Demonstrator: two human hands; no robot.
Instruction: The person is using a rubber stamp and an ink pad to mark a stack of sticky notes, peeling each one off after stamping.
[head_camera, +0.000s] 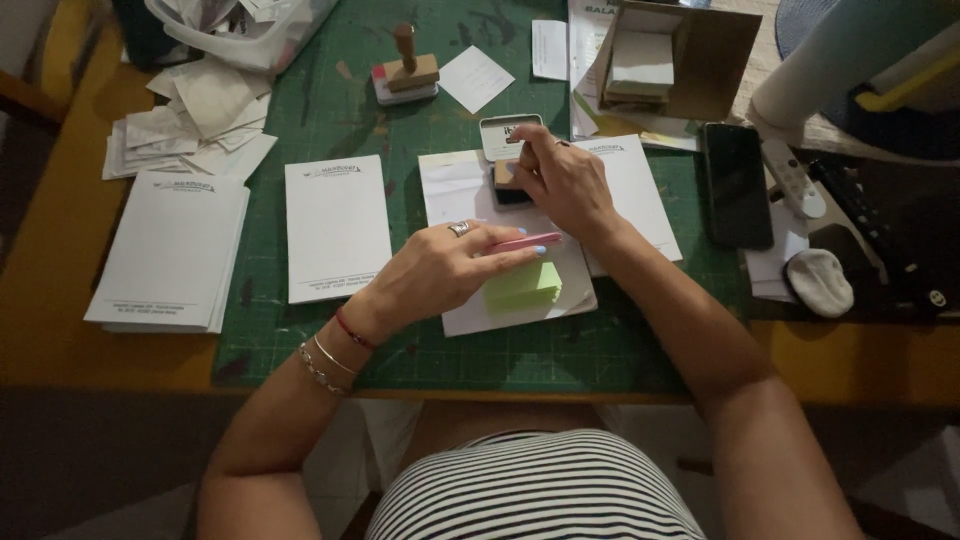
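The right hand (562, 178) is closed round a small wooden stamp (507, 172), fingers bunched on top of it, just below the open ink pad tin (506, 135) on the green cutting mat (330, 110). The stamp sits at the top edge of a white sheet (455, 190) in the middle of the worktop (60, 250). The left hand (440, 268) pinches a pink pen (525, 242) between thumb and fingers, resting over the sheet right above a pale green sticky pad (523, 285). To do this press well, it looks wise to keep the stamp flat and square to the paper, push straight down with even weight, and lift cleanly without rocking, so the print doesn't smear. The left hand would serve best pinning the sheet so it can't slide. Two white notepads (335, 225) lie to the left, and a larger handled stamp (408, 68) stands further back.
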